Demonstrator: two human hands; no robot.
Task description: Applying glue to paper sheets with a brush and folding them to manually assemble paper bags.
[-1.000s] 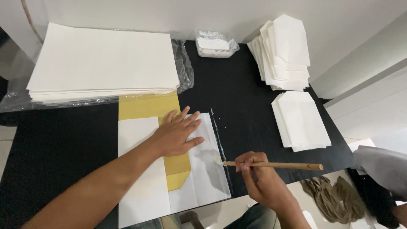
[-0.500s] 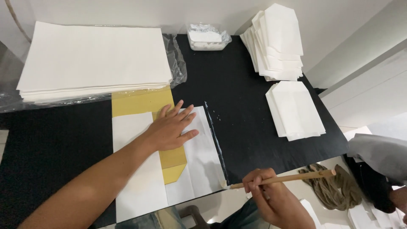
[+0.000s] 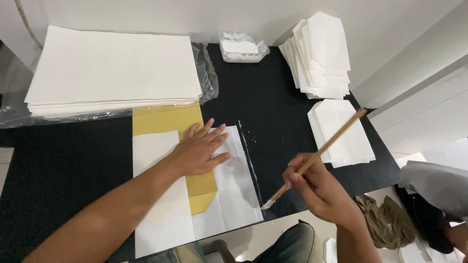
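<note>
Where everything lies: black bench [image 3: 73, 160], seen from above, near edge at the bottom of the view.
Sheet stack: tall pile of large white sheets [image 3: 112, 68] at the far left corner, resting on crinkled clear plastic wrap [image 3: 208, 73].
Folded pieces: fanned pile of folded white paper pieces [image 3: 321, 53] at the far right corner; lower pile of the same [image 3: 341, 131] along the right edge, nearer.
Work sheet: white paper sheet [image 3: 234, 190] flat at the middle of the near edge, partly folded over a yellow template [image 3: 165, 119] that pokes out toward the sheet stack.
Left hand [image 3: 200, 151]: flat, fingers spread, gripping nothing, pressing down on work sheet and template; same spot and same pose as half a second ago.
Right hand [image 3: 317, 187]: clenched round a wooden brush [image 3: 317, 156], held near the lower part of the handle.
Brush: bristles touching the near right corner of the work sheet, handle slanting up toward the right edge of the bench.
Change: a second ago lying level, tip at the middle of the sheet's right edge; since then drawn down that edge to the near corner.
Meaning: judging by the wet white streak [image 3: 246, 146] along that edge, coating of the edge seemingly at the end of its run.
Paste tub: small clear tub of white paste [image 3: 243, 47] at the far edge, between sheet stack and fanned pile, well apart from the brush.
</note>
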